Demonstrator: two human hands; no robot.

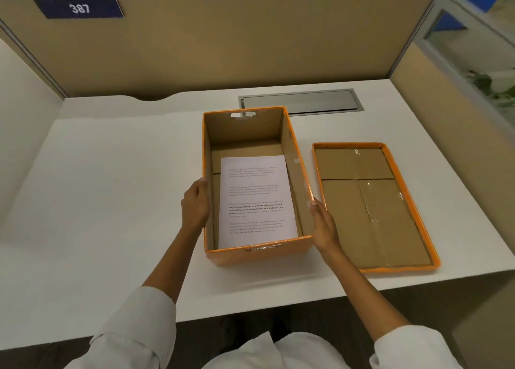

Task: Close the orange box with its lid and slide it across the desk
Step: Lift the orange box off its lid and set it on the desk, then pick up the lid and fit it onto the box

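1. Centrally on the white counter (111, 201) stands the orange box (250, 254), open on top.
2. Inside the box, a printed sheet of paper (255, 201) lies on the cardboard floor.
3. Just right of the box, the orange lid (376, 270) lies upside down, apart from it.
4. Left hand (195, 207) presses flat on the box's left wall; right hand (324, 226) lies on its right wall, fingers extended, neither closed.
5. Behind the box sits a grey cable hatch (301, 102); a "387" plate (79, 7) hangs on the partition beyond.
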